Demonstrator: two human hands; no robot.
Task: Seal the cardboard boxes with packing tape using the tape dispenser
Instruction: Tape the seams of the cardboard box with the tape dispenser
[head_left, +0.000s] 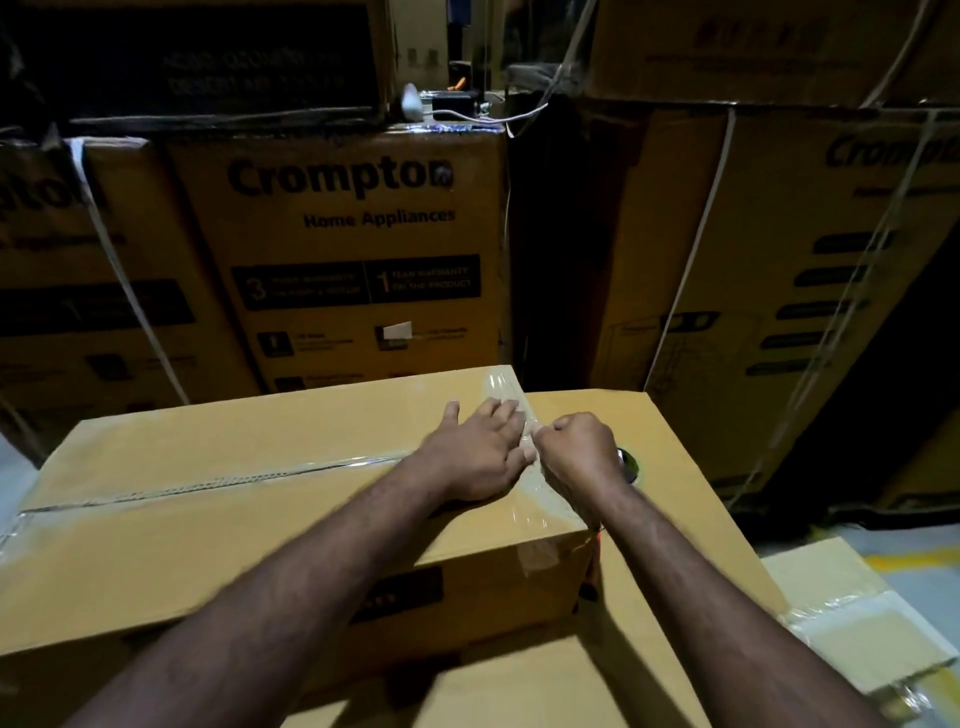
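Across the right end of the cardboard box (234, 467) we press our left hand (478, 452) flat, fingers straight, bedding the clear tape (540, 499) down. Our right hand (582, 447), curled, pinches the strip taut. Whether the dark round shape (629, 464) behind it is the dispenser, we cannot tell.

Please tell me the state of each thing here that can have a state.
Box: closed, seam taped.
Tape: stuck across the box's right end.
Left hand: flat, fingers pressing the tape.
Right hand: curled, pinching the tape.
Tape roll: mostly hidden behind the right hand.
Stacked boxes: closed, strapped.
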